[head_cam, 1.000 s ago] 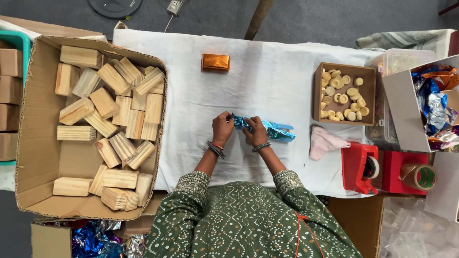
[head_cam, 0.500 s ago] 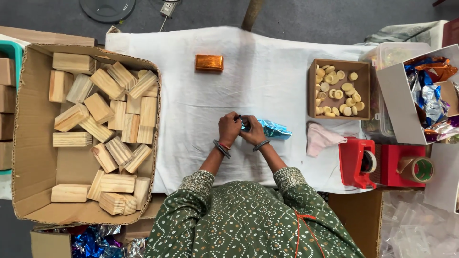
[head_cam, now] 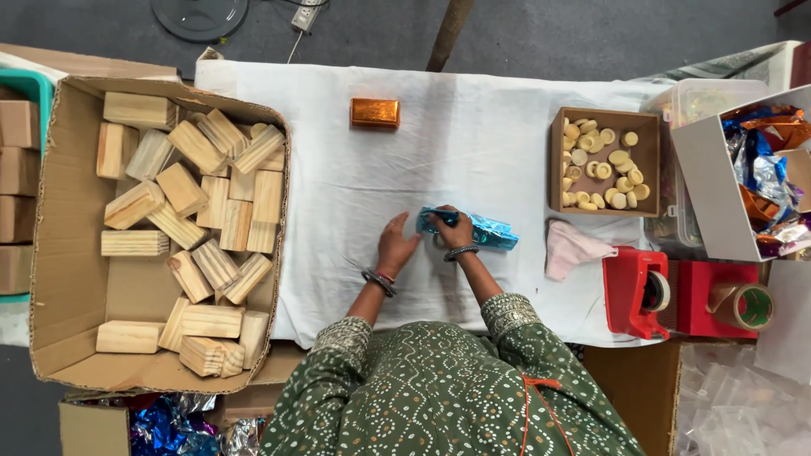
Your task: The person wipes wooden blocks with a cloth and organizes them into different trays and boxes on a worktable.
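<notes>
Hands meet near the middle of the tabletop (head_cam: 473,152), which is covered with a white cloth. The right hand (head_cam: 454,230) is closed over one end of a block wrapped in shiny blue foil (head_cam: 481,230), pressing it down on the cloth; the rest of the foil sticks out to the right of the fingers. The left hand (head_cam: 395,245) lies just beside it, open, fingers spread flat on the cloth and pointing toward the blue block; it holds nothing. Both wrists carry dark bangles, and the sleeves are green with a pale dotted print.

Farther up the cloth, well apart from the hands, sits a small block wrapped in orange foil (head_cam: 375,112). To the left a large cardboard box (head_cam: 42,253) holds many bare wooden blocks (head_cam: 194,219) lying at all angles. To the right a small brown box (head_cam: 646,169) holds pale round pieces (head_cam: 600,169). Below it lies a pink cloth (head_cam: 573,249), and beside that stand two red tape dispensers (head_cam: 638,291), the right one with a brown roll. A white box (head_cam: 705,186) at the right edge is filled with crumpled foil sheets (head_cam: 769,177) in blue, orange and silver.
</notes>
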